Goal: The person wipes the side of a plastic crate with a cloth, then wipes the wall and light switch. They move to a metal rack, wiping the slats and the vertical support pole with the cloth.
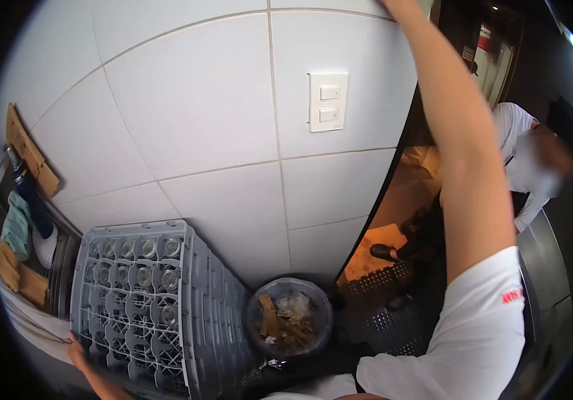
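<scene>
At the lower left, my left hand [80,353] is at the outer left edge of a grey glass rack [186,317], its fingers closed on that edge and partly hidden. The rack tops a tall stack, and upturned clear glasses [148,249] fill its far rows and part of one side; the other compartments hold none. My right arm reaches up across the right side, and its hand is cut off by the top edge of the view. What that hand touches cannot be seen.
Beside the stack stands a round bin [326,320] with scraps. A white switch plate [328,102] is on the tiled wall. On the right, a person in white [516,123] leans near a doorway over a perforated dark mat [373,280]. Cloths [16,227] and cardboard [30,150] are far left.
</scene>
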A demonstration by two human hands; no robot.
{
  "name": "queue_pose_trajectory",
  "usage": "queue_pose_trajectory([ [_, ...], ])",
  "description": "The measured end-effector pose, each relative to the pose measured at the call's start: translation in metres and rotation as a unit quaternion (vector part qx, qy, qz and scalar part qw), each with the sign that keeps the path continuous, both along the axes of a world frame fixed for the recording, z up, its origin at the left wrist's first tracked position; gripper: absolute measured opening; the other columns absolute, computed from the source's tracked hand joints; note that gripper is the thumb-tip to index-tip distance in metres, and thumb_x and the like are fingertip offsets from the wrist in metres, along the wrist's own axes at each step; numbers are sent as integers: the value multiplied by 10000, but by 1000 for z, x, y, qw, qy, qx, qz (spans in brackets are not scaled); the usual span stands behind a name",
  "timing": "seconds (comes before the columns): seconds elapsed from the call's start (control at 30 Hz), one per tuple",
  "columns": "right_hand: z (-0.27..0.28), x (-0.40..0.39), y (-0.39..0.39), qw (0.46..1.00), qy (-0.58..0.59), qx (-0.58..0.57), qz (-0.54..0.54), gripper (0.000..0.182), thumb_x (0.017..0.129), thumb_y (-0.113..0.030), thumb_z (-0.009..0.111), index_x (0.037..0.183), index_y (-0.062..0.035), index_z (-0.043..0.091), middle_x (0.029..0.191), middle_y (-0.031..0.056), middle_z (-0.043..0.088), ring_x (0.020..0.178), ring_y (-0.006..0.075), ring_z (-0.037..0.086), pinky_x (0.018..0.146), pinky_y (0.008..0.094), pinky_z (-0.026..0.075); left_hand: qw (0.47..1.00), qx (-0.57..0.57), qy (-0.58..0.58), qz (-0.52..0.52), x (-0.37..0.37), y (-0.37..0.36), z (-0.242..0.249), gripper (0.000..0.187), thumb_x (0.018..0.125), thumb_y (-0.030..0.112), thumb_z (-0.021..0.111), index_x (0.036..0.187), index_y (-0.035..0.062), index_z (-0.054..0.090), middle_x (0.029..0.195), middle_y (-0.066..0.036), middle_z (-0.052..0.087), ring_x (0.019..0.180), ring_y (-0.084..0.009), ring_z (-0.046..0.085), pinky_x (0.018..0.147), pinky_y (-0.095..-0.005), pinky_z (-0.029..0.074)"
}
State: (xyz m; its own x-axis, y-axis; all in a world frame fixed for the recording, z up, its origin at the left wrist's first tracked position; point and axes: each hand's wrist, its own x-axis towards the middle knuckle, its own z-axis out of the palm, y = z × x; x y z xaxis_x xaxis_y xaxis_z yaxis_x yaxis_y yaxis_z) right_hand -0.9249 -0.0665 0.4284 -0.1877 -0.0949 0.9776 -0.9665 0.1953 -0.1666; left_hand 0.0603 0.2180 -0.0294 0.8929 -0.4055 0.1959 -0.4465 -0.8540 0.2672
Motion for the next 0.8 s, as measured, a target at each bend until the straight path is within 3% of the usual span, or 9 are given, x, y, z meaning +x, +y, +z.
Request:
queue_pose_trajectory([
  [0.13,-137,-36,-30,976,142,-128,107,650,897,-373,569,1470,-93,443,1575,273,259,1448,452,250,1177,605,130,999,15,41,23,4,-1,2,1065,850,851,296,1434,-29,435,1336,-351,528,1291,-477,478,1088,-514,353],
  [0.23,-274,-20,3,974,76,-57,207,866,822,-255,587,1499,121,199,1599,296,142,1482,476,102,1188,607,93,998,-8,59,2,29,-4,-9,1091,853,852,281,1446,-55,403,1353,-348,517,1310,-464,465,1096,-500,347],
  [0.33,-480,-10,39,946,-26,297,124,1104,720,-310,706,1487,167,70,1591,335,47,1459,525,77,1193,586,118,999,-18,34,-38,24,-1,-16,1058,884,817,279,1430,-79,410,1367,-338,511,1312,-463,460,1100,-483,346],
  [0.37,-532,-9,62,868,-146,422,219,1059,734,-320,725,1540,27,133,1590,320,106,1446,534,136,1165,633,147,998,-24,17,-53,21,-2,-13,1045,895,804,278,1423,-87,415,1373,-334,508,1312,-463,458,1101,-477,346],
  [0.4,-559,-9,76,771,103,627,56,865,820,-369,659,1559,-195,245,1586,281,203,1457,456,216,1131,673,167,998,2,15,-64,13,-1,-7,1031,904,793,278,1418,-90,421,1381,-332,501,1314,-462,456,1102,-473,345],
  [0.5,-543,-15,83,797,103,586,103,676,882,-401,570,1518,-350,344,1577,243,277,1468,362,265,1094,729,166,997,-18,27,-63,8,4,-2,1006,921,771,275,1398,-99,444,1383,-337,494,1310,-461,458,1101,-468,346],
  [0.6,-444,-28,58,835,80,544,12,666,863,-428,547,1502,-323,394,1573,240,286,1486,330,236,1079,766,141,997,-67,14,-41,38,-2,-27,997,930,760,259,1394,-101,450,1373,-338,502,1309,-456,462,1106,-461,342],
  [0.7,-331,-53,32,982,101,153,52,789,758,-383,625,1481,-126,443,1527,297,306,1458,445,219,1117,688,196,994,-46,67,-77,27,-3,-19,973,954,729,242,1386,-115,458,1376,-330,506,1320,-439,465,1120,-460,330],
  [0.8,-200,-56,6,987,150,-63,4,733,925,-448,520,1534,-84,337,1554,311,246,1440,483,228,1133,623,226,991,-78,46,-96,50,5,-44,904,977,674,292,1365,-119,482,1371,-336,508,1327,-439,463,1116,-470,341],
])
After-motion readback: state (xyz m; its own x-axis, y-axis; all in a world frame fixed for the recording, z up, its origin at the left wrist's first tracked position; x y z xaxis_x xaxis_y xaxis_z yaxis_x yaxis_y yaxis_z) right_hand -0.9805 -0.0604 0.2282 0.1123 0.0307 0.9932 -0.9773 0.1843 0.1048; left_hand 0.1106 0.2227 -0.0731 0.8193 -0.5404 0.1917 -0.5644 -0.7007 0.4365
